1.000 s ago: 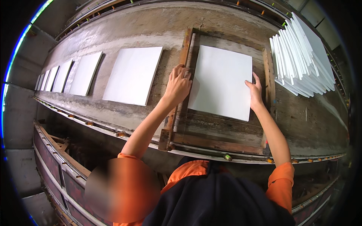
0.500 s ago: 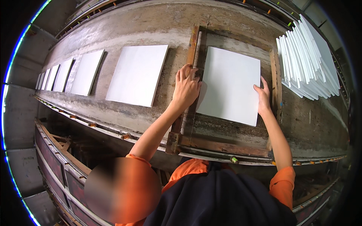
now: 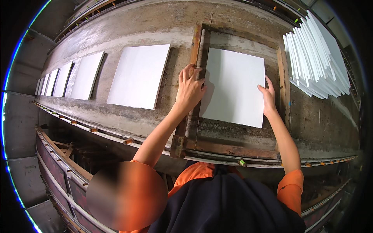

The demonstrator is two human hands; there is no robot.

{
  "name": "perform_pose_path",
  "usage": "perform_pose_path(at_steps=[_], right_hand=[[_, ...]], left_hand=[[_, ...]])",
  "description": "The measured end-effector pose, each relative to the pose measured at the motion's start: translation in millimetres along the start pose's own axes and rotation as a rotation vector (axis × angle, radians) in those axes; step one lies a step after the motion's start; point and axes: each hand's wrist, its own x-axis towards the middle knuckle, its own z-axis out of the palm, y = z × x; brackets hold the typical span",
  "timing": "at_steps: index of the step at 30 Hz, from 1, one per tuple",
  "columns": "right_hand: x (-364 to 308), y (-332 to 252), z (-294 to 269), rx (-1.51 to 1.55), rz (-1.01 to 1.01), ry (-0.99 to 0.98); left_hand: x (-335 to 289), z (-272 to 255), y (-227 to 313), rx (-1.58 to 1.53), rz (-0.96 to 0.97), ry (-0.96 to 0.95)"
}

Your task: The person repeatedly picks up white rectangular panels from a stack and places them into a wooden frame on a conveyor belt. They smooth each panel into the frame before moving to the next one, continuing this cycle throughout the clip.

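A white rectangular panel (image 3: 233,87) lies inside a worn wooden frame (image 3: 241,150) on the long stained table. My left hand (image 3: 189,86) is on the frame's left bar, its fingers bent over the wood. At the panel's right edge is my right hand (image 3: 268,95), thumb on the top face and fingers along the side. A narrow gap separates the panel from the frame's left bar, and a wider one from the right bar. The undersides of the fingers on both hands are hidden.
More white panels, the nearest a large one (image 3: 138,75), lie in a spaced row to the left. At the far right leans a fanned stack of white panels (image 3: 316,58). A rail with small pegs (image 3: 128,141) runs along the table's near edge.
The panel and my right hand have shifted very slightly left within the frame. My left hand keeps its place on the left bar. The whole view has moved a little.
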Motion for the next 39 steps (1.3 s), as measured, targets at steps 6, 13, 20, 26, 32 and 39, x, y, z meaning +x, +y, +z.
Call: perform_pose_path(at_steps=[6, 13, 20, 26, 32, 39], right_hand=[[5.5, 15.6, -6.4, -0.089, -0.081, 0.013], [-4.3, 3.8, 5.1, -0.497, -0.124, 0.143], [14.4, 24.9, -7.7, -0.796, -0.393, 0.207], [8.2, 25.9, 3.0, -0.835, -0.399, 0.234], [18.4, 49.7, -1.4, -0.793, -0.546, 0.261], [1.2, 46.6, 11.5, -1.295, -0.675, 0.388]], left_hand=[[-0.9, 0.6, -0.5, -0.016, -0.004, -0.013], [-2.1, 2.4, 0.1, 0.102, 0.027, -0.028], [0.6, 3.1, 5.2, 0.161, 0.077, -0.057], [-0.9, 5.8, 2.2, 0.124, 0.157, 0.010], [0.9, 5.9, 13.5, 0.338, 0.164, -0.075], [-0.3, 12.9, 46.0, 0.953, 0.239, -0.349]])
